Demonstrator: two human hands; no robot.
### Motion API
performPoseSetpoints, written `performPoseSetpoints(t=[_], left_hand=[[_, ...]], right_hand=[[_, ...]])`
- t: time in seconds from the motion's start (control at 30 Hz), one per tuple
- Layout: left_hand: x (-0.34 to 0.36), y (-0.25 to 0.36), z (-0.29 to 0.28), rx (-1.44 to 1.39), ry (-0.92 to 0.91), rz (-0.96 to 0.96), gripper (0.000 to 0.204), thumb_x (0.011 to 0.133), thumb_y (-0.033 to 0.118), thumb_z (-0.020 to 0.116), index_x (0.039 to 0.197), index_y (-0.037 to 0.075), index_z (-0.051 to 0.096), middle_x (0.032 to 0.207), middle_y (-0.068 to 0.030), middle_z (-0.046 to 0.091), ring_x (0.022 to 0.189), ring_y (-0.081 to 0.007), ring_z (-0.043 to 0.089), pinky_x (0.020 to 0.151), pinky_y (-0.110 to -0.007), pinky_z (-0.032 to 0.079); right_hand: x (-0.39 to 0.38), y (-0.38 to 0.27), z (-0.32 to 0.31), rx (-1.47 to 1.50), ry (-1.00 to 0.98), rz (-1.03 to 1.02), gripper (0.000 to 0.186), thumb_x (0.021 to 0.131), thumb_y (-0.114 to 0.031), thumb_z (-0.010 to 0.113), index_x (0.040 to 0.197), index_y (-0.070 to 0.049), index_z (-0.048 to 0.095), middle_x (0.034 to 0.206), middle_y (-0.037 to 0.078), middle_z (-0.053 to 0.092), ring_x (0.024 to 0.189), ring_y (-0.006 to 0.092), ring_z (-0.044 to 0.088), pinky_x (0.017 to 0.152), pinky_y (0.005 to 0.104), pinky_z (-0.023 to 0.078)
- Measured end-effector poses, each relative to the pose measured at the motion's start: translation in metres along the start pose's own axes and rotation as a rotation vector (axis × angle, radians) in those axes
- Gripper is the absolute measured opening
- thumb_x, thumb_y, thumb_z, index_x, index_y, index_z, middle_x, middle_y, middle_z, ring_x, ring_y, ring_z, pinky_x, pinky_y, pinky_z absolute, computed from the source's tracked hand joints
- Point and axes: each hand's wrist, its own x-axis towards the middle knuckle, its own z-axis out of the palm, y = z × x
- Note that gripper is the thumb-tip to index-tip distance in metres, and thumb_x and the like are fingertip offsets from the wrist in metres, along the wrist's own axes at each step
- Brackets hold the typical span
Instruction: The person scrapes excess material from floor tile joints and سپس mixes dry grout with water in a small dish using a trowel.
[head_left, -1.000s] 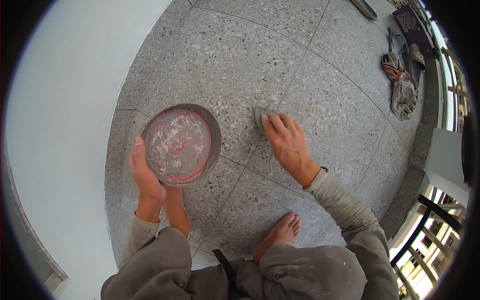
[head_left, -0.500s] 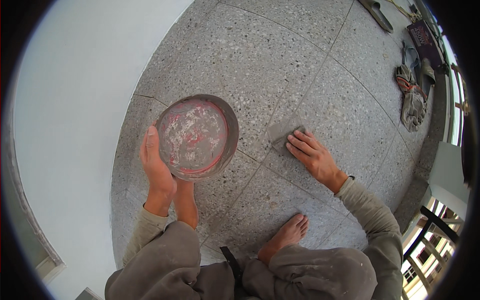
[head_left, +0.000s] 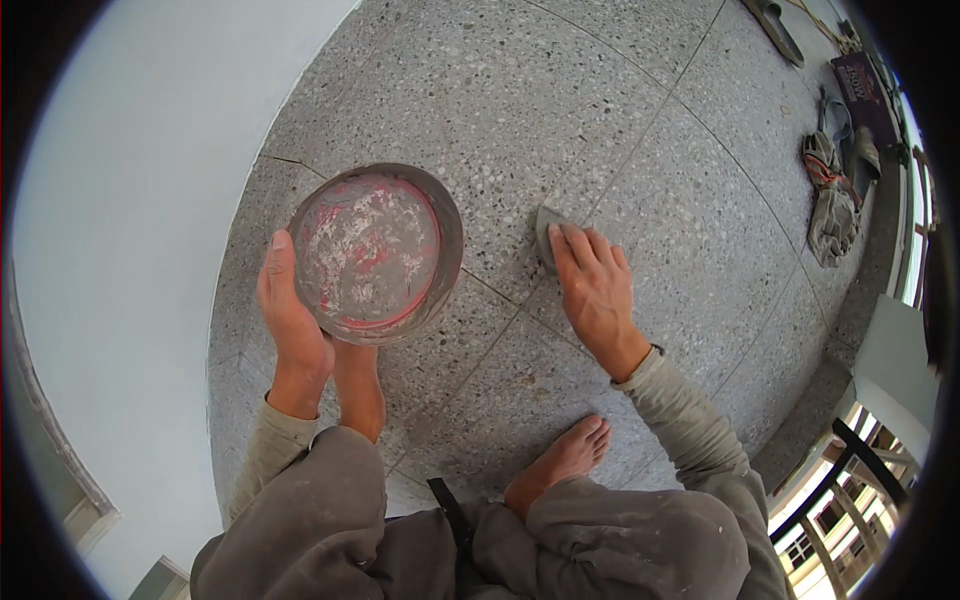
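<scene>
My left hand (head_left: 292, 320) grips the near-left side of a round, shallow basin (head_left: 375, 255), thumb up along its outer wall. The basin is tilted toward me; its inside is grey with pink-red and whitish smears, and its bottom looks coated. My right hand (head_left: 597, 285) is on the speckled floor to the right of the basin, palm down. Under its fingers is a flat grey pad (head_left: 545, 236), pressed to the floor near a tile joint. Most of the pad is hidden by the fingers, so its exact kind cannot be made out.
Speckled stone tiles (head_left: 690, 250) with thin dark joints cover the floor. A white wall (head_left: 150, 230) curves along the left. At the far right lie sandals (head_left: 862, 165), a greyish glove (head_left: 833, 225) and a dark box (head_left: 866, 100). My bare foot (head_left: 570, 460) stands in front.
My right hand has slid left and slightly away from me with the pad, its fingers now pointing more forward. The basin and left hand appear slightly further left and up in the view.
</scene>
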Motion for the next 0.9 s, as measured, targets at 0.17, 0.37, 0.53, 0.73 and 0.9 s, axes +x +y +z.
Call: performPoseSetpoints(t=[0.17,0.37,0.53,0.73,0.9], left_hand=[[-0.002,0.003,-0.008,-0.018,-0.009,0.025,0.054,0.110,0.045,0.042,0.137,0.000,0.054,0.133,-0.0131,0.061,0.121,-0.0216,0.062,0.102,-0.038,0.051],[-0.004,0.006,-0.006,-0.070,-0.038,-0.009,0.055,0.110,0.044,0.041,0.138,-0.002,0.053,0.134,-0.0132,0.061,0.122,-0.0210,0.060,0.103,-0.038,0.051],[-0.007,0.005,-0.014,-0.042,0.003,0.040,0.055,0.110,0.044,0.041,0.138,-0.001,0.053,0.134,-0.0134,0.061,0.122,-0.0215,0.061,0.104,-0.038,0.051],[-0.007,0.011,-0.022,-0.067,-0.006,-0.022,0.054,0.110,0.044,0.041,0.139,0.000,0.053,0.134,-0.0130,0.061,0.123,-0.0224,0.061,0.104,-0.038,0.051],[-0.007,0.011,-0.021,-0.050,0.021,0.006,0.054,0.110,0.044,0.042,0.139,0.000,0.053,0.134,-0.0132,0.061,0.124,-0.0223,0.060,0.104,-0.039,0.051]], right_hand=[[-0.076,-0.040,-0.023,0.314,-0.234,-0.152,0.051,0.084,-0.006,0.063,0.135,-0.003,0.061,0.134,0.010,0.058,0.124,0.0282,0.056,0.101,0.0415,0.047],[-0.034,0.003,-0.020,0.361,-0.145,-0.253,0.050,0.090,-0.012,0.061,0.139,-0.006,0.057,0.143,0.011,0.054,0.137,0.0316,0.048,0.123,0.0519,0.032],[-0.069,0.032,-0.031,0.250,-0.339,-0.358,0.049,0.093,-0.010,0.057,0.142,-0.007,0.056,0.149,0.010,0.052,0.142,0.0311,0.045,0.124,0.0525,0.031],[-0.038,0.099,-0.062,-0.018,0.165,0.231,0.049,0.086,0.011,0.051,0.134,0.004,0.057,0.123,0.019,0.062,0.102,0.0382,0.058,0.089,0.0466,0.049],[-0.025,0.048,-0.027,-0.124,-0.014,0.270,0.049,0.085,0.003,0.056,0.134,0.007,0.056,0.118,0.017,0.062,0.092,0.0317,0.058,0.081,0.0406,0.050]])
